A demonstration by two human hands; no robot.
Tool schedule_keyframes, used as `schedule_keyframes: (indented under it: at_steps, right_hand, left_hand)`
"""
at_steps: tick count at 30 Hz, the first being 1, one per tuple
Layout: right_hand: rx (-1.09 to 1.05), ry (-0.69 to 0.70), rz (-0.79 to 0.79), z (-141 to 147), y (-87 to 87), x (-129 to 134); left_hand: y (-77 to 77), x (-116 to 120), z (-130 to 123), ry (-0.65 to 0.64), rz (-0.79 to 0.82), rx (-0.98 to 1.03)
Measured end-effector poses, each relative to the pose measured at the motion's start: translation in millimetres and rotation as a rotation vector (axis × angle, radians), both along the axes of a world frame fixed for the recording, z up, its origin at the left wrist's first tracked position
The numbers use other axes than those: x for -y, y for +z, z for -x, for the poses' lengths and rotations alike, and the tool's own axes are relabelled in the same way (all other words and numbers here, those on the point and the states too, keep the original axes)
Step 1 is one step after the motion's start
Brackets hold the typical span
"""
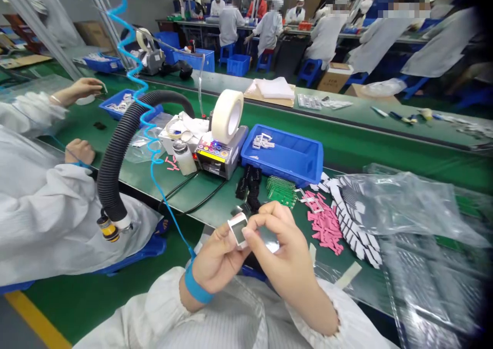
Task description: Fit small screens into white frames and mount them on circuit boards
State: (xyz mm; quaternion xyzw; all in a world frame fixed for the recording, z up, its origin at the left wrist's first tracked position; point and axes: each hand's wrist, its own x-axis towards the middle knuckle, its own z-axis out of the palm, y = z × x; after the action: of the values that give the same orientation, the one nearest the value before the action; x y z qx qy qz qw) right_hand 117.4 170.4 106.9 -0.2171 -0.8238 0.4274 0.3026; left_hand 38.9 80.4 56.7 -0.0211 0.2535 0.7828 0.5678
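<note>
My left hand (216,260), with a blue band round its wrist, grips a small white-framed display (239,230) with a dark grey face by its left and lower edges. At the display's right edge, the thumb and forefinger of my right hand (284,252) are pinched together. Whether a thin film or tab lies between them is too small to make out. Just beyond my hands lie black strip-like parts (250,185) and a stack of green circuit boards (282,192). To the right is a heap of pink pieces (325,225), beside rows of white pieces (356,228).
A blue tray (287,156) holds a few white frames. Left of it stand a tape dispenser (219,156) and a white bottle (185,158). A black hose (115,149) and coiled blue cord (134,72) hang at left, near a co-worker's sleeve (34,195). Plastic trays (435,282) lie right.
</note>
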Motion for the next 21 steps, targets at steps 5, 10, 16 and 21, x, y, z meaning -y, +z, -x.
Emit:
schedule_keyframes:
  at_steps: [5,10,16,21]
  right_hand:
    - [-0.002,-0.045,0.025,-3,-1.0,-5]
    - [0.016,-0.052,0.061,-1,-1.8,-6]
    - [0.027,-0.133,-0.167,3,-8.6,-5]
    - [0.067,-0.052,-0.612,-7,-13.3,-7]
  left_hand:
    - [2.0,-4,-2,0.014,-0.011,0.005]
    - [5.1,-3,-2,0.028,-0.003,-0.027]
    - [2.0,-5,-1,0.054,0.039,-0.037]
    - [0.9,1,0,0.016,0.147,-0.068]
